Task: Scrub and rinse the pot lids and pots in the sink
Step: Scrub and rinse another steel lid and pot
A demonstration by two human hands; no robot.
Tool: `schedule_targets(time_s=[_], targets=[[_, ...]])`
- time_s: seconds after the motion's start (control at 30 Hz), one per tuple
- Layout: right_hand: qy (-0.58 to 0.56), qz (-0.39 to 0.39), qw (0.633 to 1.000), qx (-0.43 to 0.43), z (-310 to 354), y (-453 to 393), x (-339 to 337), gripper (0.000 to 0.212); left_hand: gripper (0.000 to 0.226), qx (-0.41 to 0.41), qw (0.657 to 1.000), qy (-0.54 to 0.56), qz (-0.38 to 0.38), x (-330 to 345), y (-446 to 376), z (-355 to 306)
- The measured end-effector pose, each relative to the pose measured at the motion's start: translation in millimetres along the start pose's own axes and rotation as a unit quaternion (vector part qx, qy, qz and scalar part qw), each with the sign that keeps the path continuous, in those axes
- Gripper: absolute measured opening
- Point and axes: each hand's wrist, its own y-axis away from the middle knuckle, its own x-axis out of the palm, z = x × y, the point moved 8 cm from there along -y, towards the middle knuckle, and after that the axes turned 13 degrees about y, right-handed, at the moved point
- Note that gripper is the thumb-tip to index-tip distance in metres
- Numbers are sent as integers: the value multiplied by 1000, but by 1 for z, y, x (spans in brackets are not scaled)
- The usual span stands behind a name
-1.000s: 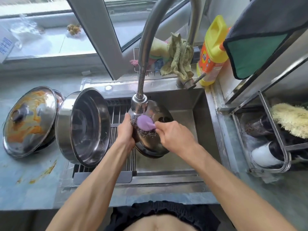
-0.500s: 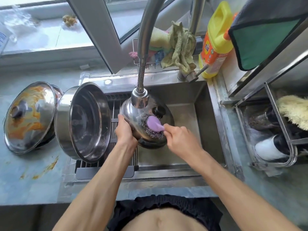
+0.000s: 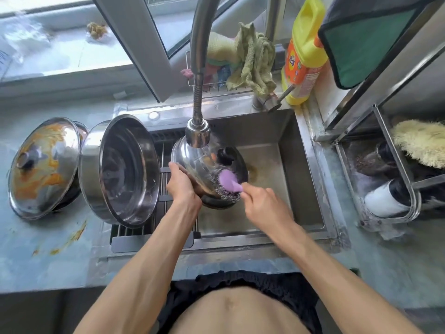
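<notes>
A person stands at a steel sink (image 3: 301, 169). The left hand (image 3: 181, 183) grips the rim of a tilted pot lid (image 3: 199, 165) under the faucet head (image 3: 198, 133). The right hand (image 3: 263, 203) presses a purple-handled steel scrubber (image 3: 227, 183) against it. On the surface at left, a pot (image 3: 120, 169) leans on its side beside an orange-stained lid (image 3: 43, 165).

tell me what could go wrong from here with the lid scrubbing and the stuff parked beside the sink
1. The lid is held only at its rim by the left hand while the right hand pushes the scrubber against it; wet, it may slip into the sink.
2. The pot stands tilted on its side at the sink edge; a bump from the left arm might roll it.
3. The faucet head sits close above the lid, so water could splash out.
</notes>
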Motion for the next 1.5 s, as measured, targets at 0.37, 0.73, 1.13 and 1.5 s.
schedule_targets(time_s=[0.37, 0.73, 1.13, 1.5], targets=[[-17, -22, 999, -24, 11, 7, -6, 16, 52, 15, 999, 52, -9, 3, 20, -7], [-7, -13, 1000, 24, -10, -3, -17, 14, 41, -12, 983, -152, 105, 32, 16, 5], [49, -50, 997, -24, 14, -36, -44, 16, 43, 27, 937, -311, 157, 30, 7, -12], [99, 38, 992, -72, 40, -60, -35, 20, 31, -25, 956, -262, 133, 5, -26, -15]])
